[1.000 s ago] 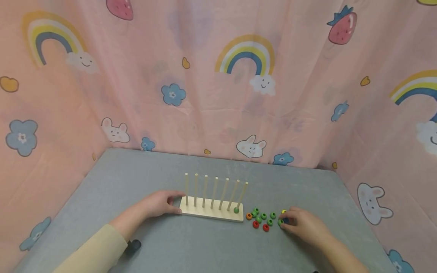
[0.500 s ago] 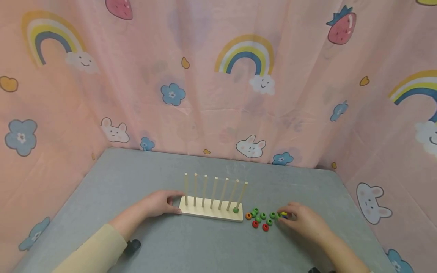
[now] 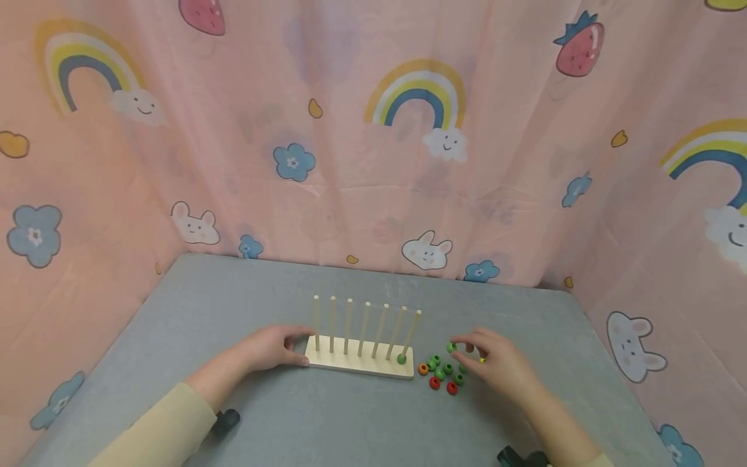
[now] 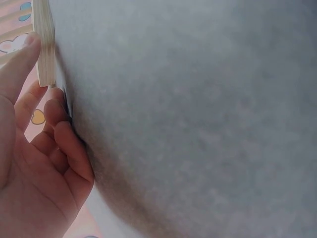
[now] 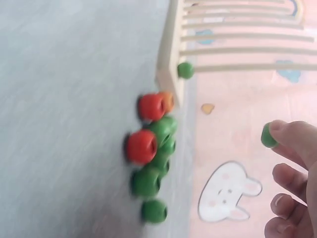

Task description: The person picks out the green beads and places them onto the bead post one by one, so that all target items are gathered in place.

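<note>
From the head view, the right hand (image 3: 496, 363) is lifted a bit off the grey felt-covered table (image 3: 245, 292), fingertips pinched on a small green wooden bead (image 3: 451, 347), which sits in the air just right of the pale wooden peg rack with seven upright dowels (image 3: 362, 357). There's also a bit of yellow tucked in that hand, can't tell what exactly. Between the hand and the rack sits the loose pile of green, red and orange beads (image 3: 441, 373), right under the route to the pegs, and one green bead already on the rightmost peg (image 3: 401, 358) rests at its foot. The left hand (image 3: 271, 347) rests on the table with relaxed fingers touching the rack's left end. Pink cartoon curtain (image 3: 373, 162) all around. Left wrist view: fingers (image 4: 59, 129) loosely bent against the felt, thumb along the rack's edge (image 4: 44, 44), gripping nothing. Right wrist view: the pinched bead (image 5: 268, 135) is clamped at the fingertips, well above the pile (image 5: 151, 153), with the dowels beyond. Compared to a second ago, the right hand has come up off the far side of the pile and moved toward the rack, now carrying a bead; the left hand hasn't budged.
</note>
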### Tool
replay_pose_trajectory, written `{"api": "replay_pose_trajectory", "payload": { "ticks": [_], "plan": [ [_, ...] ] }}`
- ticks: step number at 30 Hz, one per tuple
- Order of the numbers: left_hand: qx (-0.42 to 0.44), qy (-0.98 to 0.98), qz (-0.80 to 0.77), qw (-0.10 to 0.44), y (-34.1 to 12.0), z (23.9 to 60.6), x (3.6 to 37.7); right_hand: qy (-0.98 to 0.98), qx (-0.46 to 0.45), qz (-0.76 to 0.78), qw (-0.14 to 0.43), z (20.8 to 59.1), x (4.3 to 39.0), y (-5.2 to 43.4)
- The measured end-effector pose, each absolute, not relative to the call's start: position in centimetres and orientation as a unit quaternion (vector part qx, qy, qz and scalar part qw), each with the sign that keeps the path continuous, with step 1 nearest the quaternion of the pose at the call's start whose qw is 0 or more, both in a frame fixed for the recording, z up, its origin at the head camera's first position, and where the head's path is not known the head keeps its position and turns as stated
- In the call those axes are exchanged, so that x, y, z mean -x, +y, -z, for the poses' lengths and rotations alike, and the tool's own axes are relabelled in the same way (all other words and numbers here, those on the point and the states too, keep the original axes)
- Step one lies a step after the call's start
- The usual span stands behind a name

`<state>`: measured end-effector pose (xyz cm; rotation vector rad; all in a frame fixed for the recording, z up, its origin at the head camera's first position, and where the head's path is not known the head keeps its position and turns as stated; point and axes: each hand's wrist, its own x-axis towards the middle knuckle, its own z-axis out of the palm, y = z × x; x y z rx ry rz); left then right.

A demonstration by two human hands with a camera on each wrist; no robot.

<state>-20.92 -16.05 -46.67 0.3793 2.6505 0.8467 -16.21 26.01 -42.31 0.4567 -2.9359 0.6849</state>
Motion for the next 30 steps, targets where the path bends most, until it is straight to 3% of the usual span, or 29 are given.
{"api": "replay_pose_trajectory", "payload": {
  "ticks": [22, 30],
  "plan": [
    [-0.139, 0.931, -0.295, 0.162, -16.1, 46.7, 20.8, -0.891, -0.163, -0.396, 0.153, 38.7, 17.5, 20.9],
    [-0.140, 0.931, -0.296, 0.162, -16.0, 46.7, 20.9, -0.882, -0.168, -0.414, 0.150, 38.2, 17.6, 20.2]
  ]
}}
